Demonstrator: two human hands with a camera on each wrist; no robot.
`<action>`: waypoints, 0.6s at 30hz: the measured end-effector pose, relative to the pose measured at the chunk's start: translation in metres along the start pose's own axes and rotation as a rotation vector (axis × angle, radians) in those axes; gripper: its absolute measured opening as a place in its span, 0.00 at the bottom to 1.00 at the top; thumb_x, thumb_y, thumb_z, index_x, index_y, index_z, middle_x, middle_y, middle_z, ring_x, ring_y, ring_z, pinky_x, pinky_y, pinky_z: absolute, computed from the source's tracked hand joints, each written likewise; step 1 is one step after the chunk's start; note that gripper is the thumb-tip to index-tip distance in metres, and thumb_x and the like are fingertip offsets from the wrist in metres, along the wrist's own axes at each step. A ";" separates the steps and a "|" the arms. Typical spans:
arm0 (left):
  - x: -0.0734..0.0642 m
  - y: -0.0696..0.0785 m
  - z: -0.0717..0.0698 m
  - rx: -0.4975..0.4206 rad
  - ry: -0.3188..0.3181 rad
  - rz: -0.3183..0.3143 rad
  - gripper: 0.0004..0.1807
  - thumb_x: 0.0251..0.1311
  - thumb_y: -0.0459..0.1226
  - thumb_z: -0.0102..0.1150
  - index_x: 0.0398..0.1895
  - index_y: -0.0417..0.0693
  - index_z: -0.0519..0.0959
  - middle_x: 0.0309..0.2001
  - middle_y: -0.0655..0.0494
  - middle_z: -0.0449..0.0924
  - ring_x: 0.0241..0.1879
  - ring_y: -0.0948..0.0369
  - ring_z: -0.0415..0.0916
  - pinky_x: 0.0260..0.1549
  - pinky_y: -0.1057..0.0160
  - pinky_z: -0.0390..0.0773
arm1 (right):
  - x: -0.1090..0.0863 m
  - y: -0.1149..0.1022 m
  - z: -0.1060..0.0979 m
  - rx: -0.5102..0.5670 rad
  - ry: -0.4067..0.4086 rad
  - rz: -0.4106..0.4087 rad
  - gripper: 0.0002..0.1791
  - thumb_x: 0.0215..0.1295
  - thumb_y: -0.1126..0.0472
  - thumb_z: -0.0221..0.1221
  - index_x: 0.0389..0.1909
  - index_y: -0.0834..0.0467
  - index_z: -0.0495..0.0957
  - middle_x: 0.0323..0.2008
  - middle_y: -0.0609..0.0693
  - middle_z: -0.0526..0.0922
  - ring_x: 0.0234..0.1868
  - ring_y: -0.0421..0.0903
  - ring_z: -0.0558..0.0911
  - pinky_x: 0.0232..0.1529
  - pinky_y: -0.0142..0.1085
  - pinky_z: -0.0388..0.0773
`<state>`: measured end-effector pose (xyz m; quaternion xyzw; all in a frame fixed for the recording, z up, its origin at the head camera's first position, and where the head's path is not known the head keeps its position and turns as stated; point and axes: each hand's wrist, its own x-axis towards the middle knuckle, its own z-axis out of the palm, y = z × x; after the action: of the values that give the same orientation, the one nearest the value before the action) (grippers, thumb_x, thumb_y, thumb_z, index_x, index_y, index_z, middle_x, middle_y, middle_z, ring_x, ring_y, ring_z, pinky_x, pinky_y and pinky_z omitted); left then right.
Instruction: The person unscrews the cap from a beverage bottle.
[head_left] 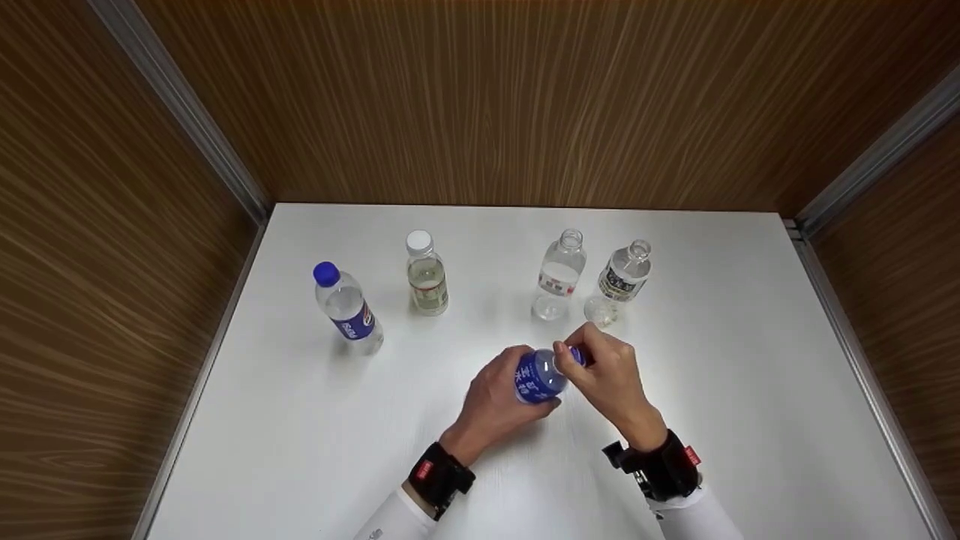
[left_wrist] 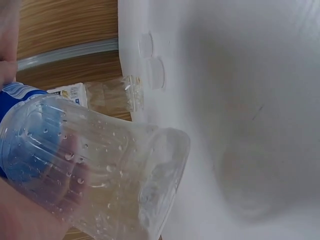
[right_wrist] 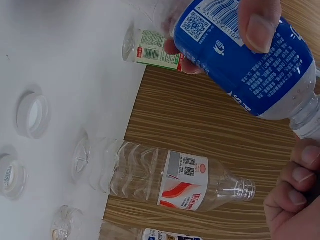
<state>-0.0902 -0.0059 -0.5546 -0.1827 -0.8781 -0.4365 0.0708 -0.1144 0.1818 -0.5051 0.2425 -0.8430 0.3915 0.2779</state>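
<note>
My left hand grips a clear plastic bottle with a blue label, held tilted above the white table with its neck toward the right. With curled fingers and thumb, my right hand pinches the blue cap at the bottle's neck. In the right wrist view, the left thumb lies across the blue label. Droplets cling inside the clear lower part of the bottle in the left wrist view. Whether the cap is still threaded on is hidden by the right fingers.
Two uncapped clear bottles, one beside another with a dark label, stand beyond my hands. Farther left are a white-capped bottle and a blue-capped Pepsi bottle. Two white caps lie on the table. Wood-grain panels enclose it.
</note>
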 end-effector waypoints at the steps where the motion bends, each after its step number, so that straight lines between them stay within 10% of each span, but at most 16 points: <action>1: 0.000 0.000 0.000 -0.009 -0.006 0.001 0.40 0.46 0.50 0.82 0.60 0.47 0.73 0.51 0.55 0.81 0.48 0.61 0.80 0.46 0.59 0.81 | 0.000 0.000 -0.001 0.004 -0.004 -0.009 0.08 0.59 0.66 0.67 0.28 0.57 0.76 0.18 0.42 0.75 0.19 0.34 0.67 0.17 0.29 0.63; 18: 0.001 -0.001 -0.004 -0.114 -0.086 -0.033 0.41 0.45 0.50 0.82 0.61 0.48 0.73 0.51 0.55 0.82 0.47 0.62 0.79 0.48 0.59 0.80 | 0.002 -0.001 -0.005 0.091 -0.044 -0.078 0.07 0.59 0.65 0.66 0.28 0.56 0.77 0.20 0.44 0.77 0.21 0.35 0.68 0.19 0.29 0.65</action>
<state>-0.0917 -0.0094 -0.5530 -0.1906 -0.8570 -0.4786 0.0154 -0.1139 0.1847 -0.5002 0.2960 -0.8200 0.4131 0.2632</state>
